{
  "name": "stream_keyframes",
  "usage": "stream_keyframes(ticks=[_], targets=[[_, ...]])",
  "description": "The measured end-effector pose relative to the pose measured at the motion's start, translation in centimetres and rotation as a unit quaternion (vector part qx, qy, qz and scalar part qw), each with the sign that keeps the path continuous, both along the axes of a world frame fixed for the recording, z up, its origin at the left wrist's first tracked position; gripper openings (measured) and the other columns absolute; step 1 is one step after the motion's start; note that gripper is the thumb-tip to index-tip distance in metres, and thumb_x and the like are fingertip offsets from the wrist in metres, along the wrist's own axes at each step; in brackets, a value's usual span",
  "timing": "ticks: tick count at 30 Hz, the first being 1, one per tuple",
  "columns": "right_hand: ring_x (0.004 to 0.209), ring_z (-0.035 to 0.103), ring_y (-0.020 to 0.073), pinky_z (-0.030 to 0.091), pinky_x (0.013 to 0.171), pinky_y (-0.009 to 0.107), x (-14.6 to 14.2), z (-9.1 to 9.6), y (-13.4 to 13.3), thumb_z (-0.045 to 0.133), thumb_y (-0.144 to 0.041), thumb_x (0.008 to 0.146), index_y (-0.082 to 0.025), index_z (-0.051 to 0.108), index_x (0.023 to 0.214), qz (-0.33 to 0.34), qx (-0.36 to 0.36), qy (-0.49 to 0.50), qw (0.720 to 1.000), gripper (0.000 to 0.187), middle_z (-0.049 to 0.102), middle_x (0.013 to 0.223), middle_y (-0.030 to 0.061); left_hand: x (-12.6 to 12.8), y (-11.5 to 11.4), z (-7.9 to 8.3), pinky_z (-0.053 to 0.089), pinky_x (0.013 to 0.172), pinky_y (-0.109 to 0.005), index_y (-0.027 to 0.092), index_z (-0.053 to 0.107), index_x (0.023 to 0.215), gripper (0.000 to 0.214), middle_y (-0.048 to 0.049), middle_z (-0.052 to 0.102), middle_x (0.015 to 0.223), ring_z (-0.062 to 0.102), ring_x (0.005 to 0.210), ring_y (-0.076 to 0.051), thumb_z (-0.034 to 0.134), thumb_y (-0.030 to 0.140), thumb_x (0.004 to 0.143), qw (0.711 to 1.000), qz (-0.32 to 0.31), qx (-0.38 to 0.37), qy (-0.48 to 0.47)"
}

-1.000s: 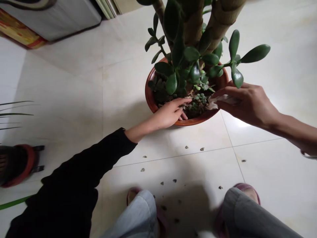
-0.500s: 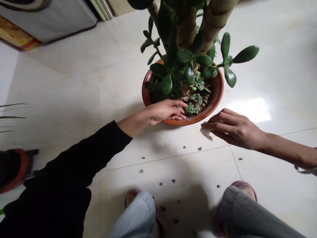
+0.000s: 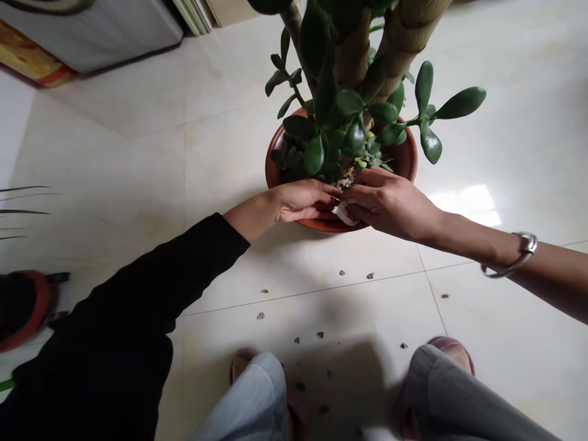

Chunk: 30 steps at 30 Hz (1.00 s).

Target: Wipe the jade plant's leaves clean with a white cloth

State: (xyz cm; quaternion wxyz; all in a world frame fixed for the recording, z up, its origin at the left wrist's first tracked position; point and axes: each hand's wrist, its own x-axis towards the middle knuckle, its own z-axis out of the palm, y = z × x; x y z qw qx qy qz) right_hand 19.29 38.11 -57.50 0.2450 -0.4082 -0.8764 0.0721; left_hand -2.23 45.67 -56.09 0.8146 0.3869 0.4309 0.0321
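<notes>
My left hand (image 3: 298, 204), in a black sleeve, reaches over the near rim of a terracotta pot (image 3: 407, 160), with its fingertips at the soil. It holds nothing that I can see. A jade plant (image 3: 349, 104) with thick trunks and fleshy leaves grows in the pot. Almost touching my fingers, another person's hand (image 3: 390, 205) comes in from the right and pinches a crumpled white tissue (image 3: 343, 214) above the rim. A bangle (image 3: 519, 257) circles that forearm. Both hands hide most of the soil. My right hand does not show.
Small dark bits of debris (image 3: 342, 272) are scattered over the pale floor tiles (image 3: 114, 159). My knees and pink slippers (image 3: 441, 361) occupy the bottom edge. A grey appliance (image 3: 87, 33) stands at top left, and a dark shoe with red trim (image 3: 22, 309) lies at left.
The other person's hand has moved left with the tissue, from beside the pot to over its near rim, next to my left hand. My left hand has hardly moved.
</notes>
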Motion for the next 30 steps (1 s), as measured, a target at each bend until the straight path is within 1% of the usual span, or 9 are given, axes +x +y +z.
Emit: stream_keyframes(ticks=[4,8,11,14,17,20,25,27,30], targets=[[0.092,0.062,0.0233,0.051,0.078,0.034,-0.7,-1.1,1.1,0.055,-0.023,0.102,-0.017,0.078,0.107,-0.006,-0.020,-0.013,1.000,0.024,0.067,0.095,0.0104,0.4,-0.2,0.1,0.059,0.112,-0.038,0.007,0.078,0.110,0.035,-0.0119,0.083,0.096,0.080,0.094,-0.016,0.056,-0.011,0.089,1.000,0.013,0.008,0.016],[0.088,0.057,0.0231,0.048,0.075,0.035,-1.0,-1.2,1.0,0.049,-0.025,0.106,-0.020,0.077,0.104,-0.021,0.024,-0.049,0.998,0.029,0.066,0.093,0.0102,0.6,-0.4,0.6,0.060,0.111,-0.038,0.009,0.077,0.117,0.043,-0.0120,0.083,0.098,0.081,0.093,-0.016,0.055,-0.013,0.088,0.999,0.019,0.015,0.029],[0.090,0.057,0.0247,0.048,0.075,0.038,-1.0,-1.0,0.9,0.045,-0.024,0.107,-0.021,0.077,0.103,-0.043,0.046,-0.064,0.996,0.032,0.067,0.096,0.0118,0.7,-0.6,0.8,0.061,0.110,-0.037,0.010,0.076,0.122,0.046,-0.0119,0.083,0.100,0.081,0.094,-0.016,0.053,-0.013,0.089,0.999,0.027,0.020,0.040],[0.092,0.059,0.0261,0.049,0.078,0.040,-0.7,-0.6,0.9,0.049,-0.024,0.106,-0.022,0.076,0.101,-0.055,0.028,-0.032,0.998,0.027,0.067,0.098,0.0119,0.6,-0.5,0.6,0.061,0.110,-0.039,0.011,0.076,0.122,0.045,-0.0117,0.083,0.101,0.081,0.097,-0.017,0.054,-0.012,0.090,0.999,0.031,0.025,0.038],[0.092,0.061,0.0254,0.049,0.078,0.038,-0.3,-0.2,0.8,0.058,-0.025,0.100,-0.021,0.076,0.104,-0.024,-0.025,0.005,0.999,0.018,0.067,0.098,0.0104,0.5,-0.3,0.3,0.060,0.112,-0.040,0.010,0.077,0.119,0.043,-0.0119,0.083,0.099,0.081,0.099,-0.018,0.057,-0.012,0.088,0.999,0.022,0.021,0.026],[0.091,0.061,0.0231,0.047,0.074,0.034,-0.5,-0.2,0.7,0.059,-0.021,0.098,-0.019,0.076,0.102,-0.002,-0.058,-0.004,0.998,0.018,0.066,0.096,0.0100,0.5,-0.3,0.3,0.059,0.112,-0.039,0.009,0.076,0.119,0.044,-0.0114,0.083,0.097,0.081,0.097,-0.018,0.058,-0.013,0.085,0.999,0.017,0.019,0.024],[0.088,0.056,0.0227,0.043,0.070,0.034,-1.7,-0.5,1.1,0.055,-0.017,0.099,-0.018,0.072,0.096,-0.033,-0.025,-0.051,0.998,0.018,0.066,0.094,0.0113,0.9,-0.6,0.7,0.063,0.106,-0.036,0.011,0.076,0.121,0.053,-0.0071,0.081,0.087,0.080,0.091,-0.016,0.051,-0.016,0.082,0.998,0.039,0.028,0.036],[0.089,0.056,0.0237,0.044,0.072,0.035,-1.9,-0.6,1.2,0.054,-0.019,0.099,-0.018,0.071,0.096,-0.047,-0.015,-0.043,0.998,0.017,0.066,0.095,0.0114,0.9,-0.6,0.7,0.063,0.105,-0.034,0.011,0.076,0.120,0.054,-0.0069,0.080,0.087,0.079,0.092,-0.016,0.051,-0.017,0.081,0.998,0.041,0.030,0.037],[0.093,0.058,0.0242,0.047,0.076,0.035,-1.5,-0.6,1.0,0.059,-0.021,0.098,-0.020,0.071,0.098,-0.049,-0.017,-0.004,0.999,0.013,0.066,0.098,0.0107,0.8,-0.6,0.6,0.062,0.105,-0.034,0.014,0.076,0.122,0.056,-0.0061,0.081,0.088,0.079,0.093,-0.016,0.051,-0.016,0.081,0.998,0.036,0.030,0.042]])
